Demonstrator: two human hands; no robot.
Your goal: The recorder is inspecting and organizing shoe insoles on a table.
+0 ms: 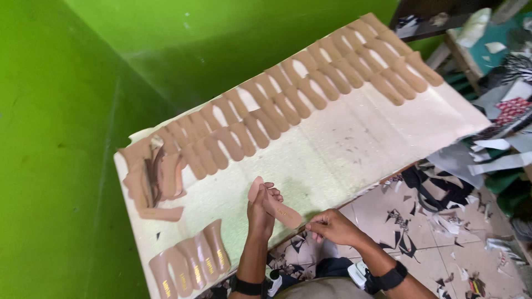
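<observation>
We gripped one tan insole (275, 206) with both our left hand (260, 213) and right hand (331, 226), fingers pinching its ends; gold-marked insoles (191, 264) lay on the counter (354, 138) left of our fingers.

Both hands are bare; the left hand (260, 213) and right hand (331, 227) each have a black band on the wrist, nearer the body than the desk (354, 138).

We lose the tan insole stack (185, 266) at the bottom edge; our left hand (260, 213) hides part of the held insole (275, 206).
</observation>
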